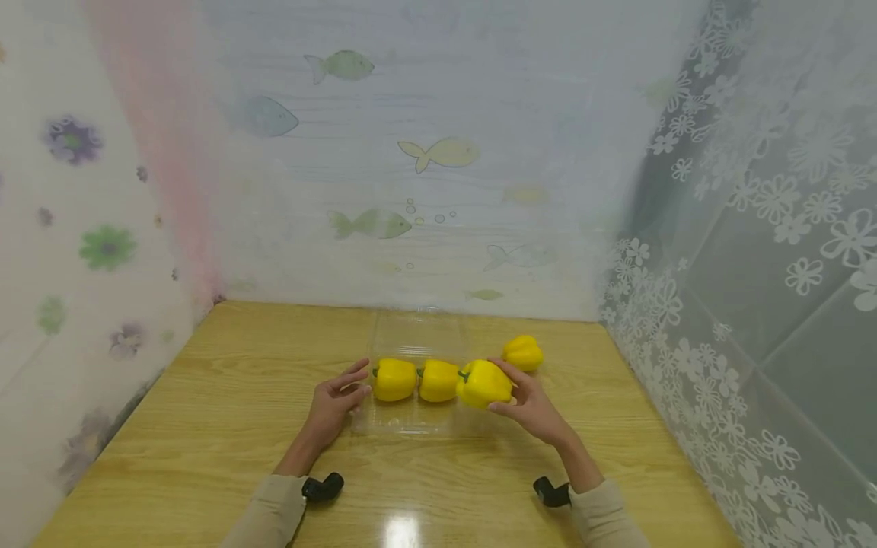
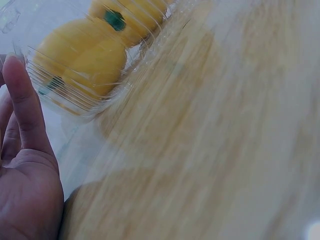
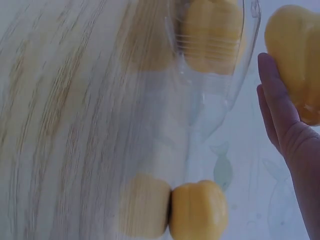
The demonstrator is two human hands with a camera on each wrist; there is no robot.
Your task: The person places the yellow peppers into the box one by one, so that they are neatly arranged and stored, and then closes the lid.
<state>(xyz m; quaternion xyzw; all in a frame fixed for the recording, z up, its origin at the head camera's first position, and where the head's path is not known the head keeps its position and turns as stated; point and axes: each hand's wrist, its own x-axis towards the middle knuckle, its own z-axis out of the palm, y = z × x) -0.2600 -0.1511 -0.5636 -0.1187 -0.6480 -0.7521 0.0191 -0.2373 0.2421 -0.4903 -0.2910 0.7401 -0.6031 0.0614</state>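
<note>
A clear plastic clamshell container (image 1: 404, 428) lies on the table with its lid (image 1: 418, 331) folded back. Two yellow bell peppers, one at the left (image 1: 395, 380) and one in the middle (image 1: 438, 381), sit side by side inside it, green stems facing left. My left hand (image 1: 330, 405) is at the container's left end, its thumb (image 2: 27, 95) straight and right at the rim in the left wrist view. With thumb and fingers my right hand (image 1: 537, 413) holds a third yellow bell pepper (image 1: 485, 385) over the container's right end, above its wall in the right wrist view.
Another yellow bell pepper (image 1: 523, 354) rests on the wooden table (image 1: 240, 396) behind the right hand, right of the container. A fish-patterned wall (image 1: 438, 251) bounds the table's back; flowered panels stand left and right. Each wrist wears a black device (image 1: 323, 488).
</note>
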